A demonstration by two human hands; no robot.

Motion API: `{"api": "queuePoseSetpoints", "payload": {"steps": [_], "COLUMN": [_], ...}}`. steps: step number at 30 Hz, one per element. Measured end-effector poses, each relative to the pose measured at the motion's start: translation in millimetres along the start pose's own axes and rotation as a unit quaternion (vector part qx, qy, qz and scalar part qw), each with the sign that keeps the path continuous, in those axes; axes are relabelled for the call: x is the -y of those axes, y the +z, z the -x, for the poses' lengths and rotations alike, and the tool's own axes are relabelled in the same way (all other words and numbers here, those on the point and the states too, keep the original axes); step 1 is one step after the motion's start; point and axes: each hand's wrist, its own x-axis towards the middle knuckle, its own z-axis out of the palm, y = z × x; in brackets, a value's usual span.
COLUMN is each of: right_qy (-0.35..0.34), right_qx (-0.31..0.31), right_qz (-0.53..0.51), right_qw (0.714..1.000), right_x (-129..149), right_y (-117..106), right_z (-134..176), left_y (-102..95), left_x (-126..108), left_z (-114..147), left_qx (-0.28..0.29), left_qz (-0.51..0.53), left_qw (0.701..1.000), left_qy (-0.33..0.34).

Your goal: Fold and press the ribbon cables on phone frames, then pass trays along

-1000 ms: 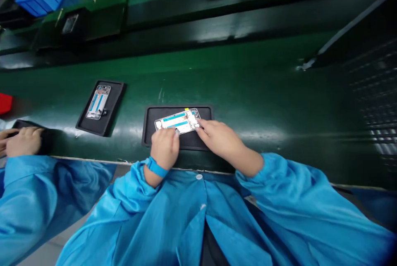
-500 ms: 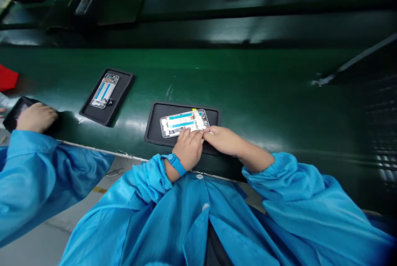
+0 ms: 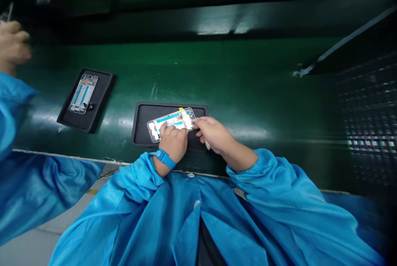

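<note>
An opened phone frame [image 3: 170, 122] with blue strips and a yellow tab lies slightly tilted in a black tray [image 3: 140, 127]. My left hand [image 3: 174, 144], with a blue band at its wrist, holds the frame by its near long edge, fingers over the lower part. At the frame's right end, my right hand [image 3: 214, 134] is closed in a pinch against the corner with small parts. A pale tip [image 3: 207, 145] shows below the right fingers; what it belongs to is hidden in the hand.
Another black tray [image 3: 104, 96] with a similar phone frame [image 3: 83, 94] stands to the left on the green bench [image 3: 263, 92]. A co-worker's hand [image 3: 14, 47] is raised at far left. A metal bar [image 3: 347, 43] and a dark grille [image 3: 369, 134] are at right.
The view has shifted, moving the bench items leftward. My right hand has turned, its fingers still at the frame's right end, and a pale tip now shows. The co-worker's hand has risen.
</note>
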Motion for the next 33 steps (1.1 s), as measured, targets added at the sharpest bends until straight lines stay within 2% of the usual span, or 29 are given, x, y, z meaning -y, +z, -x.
{"api": "queuePoseSetpoints", "payload": {"steps": [2, 4, 8, 14, 21, 28, 33], "right_qy": [-0.045, -0.112, -0.243, -0.338, -0.435, -0.469, -0.46], "right_qx": [-0.079, -0.138, -0.215, -0.202, -0.236, -0.246, -0.246], "right_qz": [-0.082, -0.121, -0.075, -0.014, 0.057, 0.082, 0.111], "right_qw": [0.992, 0.977, 0.943, 0.919, 0.867, 0.845, 0.846], "right_x": [0, -3, -17, -34, -38, -40, -39], "right_y": [0, 1, 4, 11, 10, 11, 11], "right_z": [-4, -6, -7, -7, -6, -6, -5], "left_y": [1.2, 2.1, 1.6, -2.7, -4.8, -4.9, -4.1], "left_x": [-1, -2, -2, -2, -6, -5, -5], "left_z": [-1, -2, -4, -7, -9, -10, -10], "left_qx": [0.027, 0.045, 0.062, 0.106, 0.116, 0.124, 0.127], "left_qz": [-0.018, -0.029, -0.037, -0.012, -0.026, -0.034, -0.019], "left_qw": [0.999, 0.998, 0.997, 0.994, 0.992, 0.991, 0.991], "left_qy": [-0.012, -0.018, -0.017, -0.031, -0.036, -0.043, -0.048]}}
